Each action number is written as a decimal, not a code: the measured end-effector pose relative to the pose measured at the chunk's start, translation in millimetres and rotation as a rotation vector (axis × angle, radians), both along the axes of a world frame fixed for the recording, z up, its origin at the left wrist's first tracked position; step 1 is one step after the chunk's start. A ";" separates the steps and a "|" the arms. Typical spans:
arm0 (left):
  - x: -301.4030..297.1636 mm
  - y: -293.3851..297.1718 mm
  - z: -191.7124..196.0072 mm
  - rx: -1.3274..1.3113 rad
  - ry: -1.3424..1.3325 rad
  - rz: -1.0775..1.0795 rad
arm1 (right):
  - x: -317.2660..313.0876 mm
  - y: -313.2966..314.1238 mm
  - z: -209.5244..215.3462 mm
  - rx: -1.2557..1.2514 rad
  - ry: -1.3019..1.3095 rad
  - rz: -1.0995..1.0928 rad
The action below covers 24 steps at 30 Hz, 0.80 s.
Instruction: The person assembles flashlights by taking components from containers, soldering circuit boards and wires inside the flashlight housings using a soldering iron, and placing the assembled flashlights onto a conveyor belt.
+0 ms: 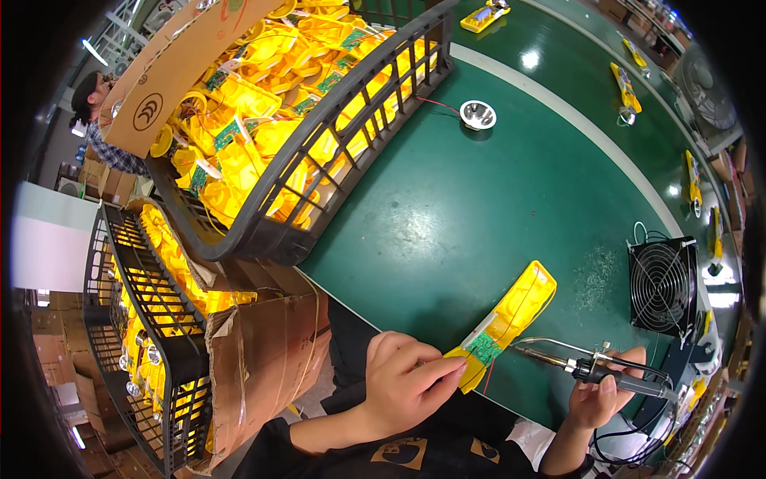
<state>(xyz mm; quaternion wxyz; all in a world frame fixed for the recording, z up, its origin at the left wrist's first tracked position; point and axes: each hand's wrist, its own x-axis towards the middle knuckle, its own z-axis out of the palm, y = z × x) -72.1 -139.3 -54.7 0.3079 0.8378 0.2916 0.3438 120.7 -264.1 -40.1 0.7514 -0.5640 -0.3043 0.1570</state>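
Near the front edge of the green bench [383,239], my left hand [411,382] is closed at the near end of a yellow plastic housing [523,299]. A small green circuit board [483,348] and thin wires lie in the housing; whether my fingertips also pinch a wire is hidden. My right hand [602,395] grips a soldering iron [590,370] by its black handle. A thin curved metal tube runs along the iron. Its tip points left, close beside the circuit board.
A black crate [351,132] heaped with yellow housings stands at the back left. Below it sits another black crate [152,335] beside a cardboard box [271,359]. A round silver lamp reflector [478,116] rests on the bench. To the right are a black fan [662,286] and several housings on a green conveyor [574,60].
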 end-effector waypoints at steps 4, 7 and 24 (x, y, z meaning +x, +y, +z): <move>6.1 -2.5 -3.3 0.037 0.011 0.021 | -1.9 -2.4 -1.0 -0.048 0.019 0.020; 7.5 -3.8 -4.6 0.033 0.013 0.021 | -7.5 -3.1 -1.7 -0.116 0.007 0.031; 9.8 -2.8 -5.6 -0.027 0.004 0.027 | -16.8 0.5 -5.6 -0.233 -0.055 0.023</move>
